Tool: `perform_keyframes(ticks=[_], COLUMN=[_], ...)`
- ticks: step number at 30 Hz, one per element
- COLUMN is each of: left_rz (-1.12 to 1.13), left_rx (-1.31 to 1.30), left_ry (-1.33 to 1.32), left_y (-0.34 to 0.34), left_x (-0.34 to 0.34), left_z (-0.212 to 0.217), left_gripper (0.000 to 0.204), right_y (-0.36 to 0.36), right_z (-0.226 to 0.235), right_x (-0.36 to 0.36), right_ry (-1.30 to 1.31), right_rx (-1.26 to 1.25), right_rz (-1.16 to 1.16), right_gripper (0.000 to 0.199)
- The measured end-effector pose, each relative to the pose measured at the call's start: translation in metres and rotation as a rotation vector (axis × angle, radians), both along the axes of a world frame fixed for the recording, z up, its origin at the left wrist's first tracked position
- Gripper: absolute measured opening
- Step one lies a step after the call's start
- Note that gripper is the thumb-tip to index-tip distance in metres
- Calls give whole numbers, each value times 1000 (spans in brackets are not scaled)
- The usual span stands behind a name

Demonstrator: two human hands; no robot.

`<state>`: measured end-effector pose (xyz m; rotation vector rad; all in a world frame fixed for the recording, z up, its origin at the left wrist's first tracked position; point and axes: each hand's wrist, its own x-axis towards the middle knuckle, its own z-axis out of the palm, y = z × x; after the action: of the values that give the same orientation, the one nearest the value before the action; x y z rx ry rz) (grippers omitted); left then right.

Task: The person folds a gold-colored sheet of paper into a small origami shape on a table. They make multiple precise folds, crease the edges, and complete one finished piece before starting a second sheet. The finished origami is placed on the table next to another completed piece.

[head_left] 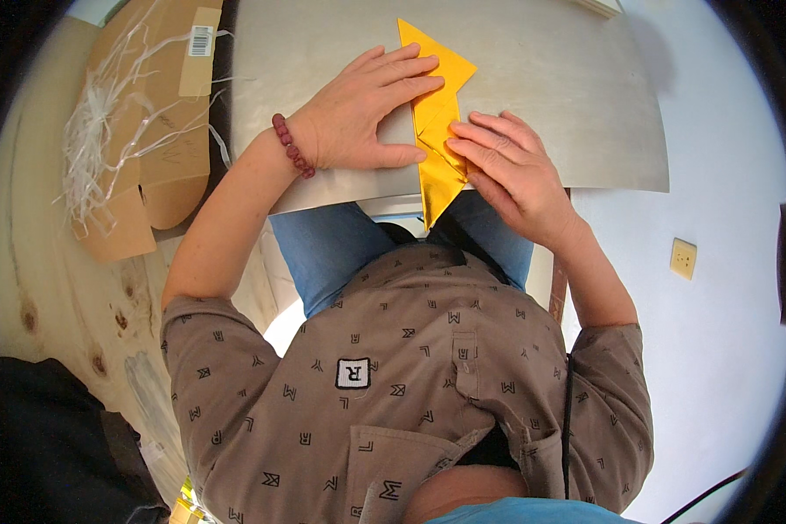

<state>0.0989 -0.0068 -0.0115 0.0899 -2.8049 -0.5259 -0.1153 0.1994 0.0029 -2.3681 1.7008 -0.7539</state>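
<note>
Both hands lie flat on my gold paper (435,131), upper centre: left hand (367,113) pins it, right hand (511,166) presses the crease.

Brightness: the scene is evenly and brightly lit, with soft daylight-like light from above.
Glare: strong reflections are seen on the gold foil paper (437,131), brightest along its lower folds.
Shadows: a faint shadow is cast on the table (541,79) toward its far right corner; soft shadows lie under the left hand (367,113) and right hand (511,170).
Focus: the centre is rendered sharply; detail softens toward the rim.
Distortion: straight table edges are bent by the fisheye lens.
Vignette: the corners are blacked out by a dark circular border.
</note>
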Motion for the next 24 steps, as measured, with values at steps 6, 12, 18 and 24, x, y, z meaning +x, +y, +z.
perform_keyframes(ticks=[6,12,18,24], left_rz=[8,15,168,148], left_rx=[-8,-26,44,49], left_ry=[-4,85,176,199], left_y=[2,7,45,81], left_x=[0,-3,19,31], left_z=[0,5,18,16], left_gripper=[84,84,57,33], right_y=[-5,-9,-9,-24], right_z=[2,2,3,14], right_x=[-9,-11,-9,-3], right_ry=[-93,-73,-105,31], right_rx=[81,79,76,-271], right_rz=[-45,-20,-31,-1], right_gripper=[47,50,47,38])
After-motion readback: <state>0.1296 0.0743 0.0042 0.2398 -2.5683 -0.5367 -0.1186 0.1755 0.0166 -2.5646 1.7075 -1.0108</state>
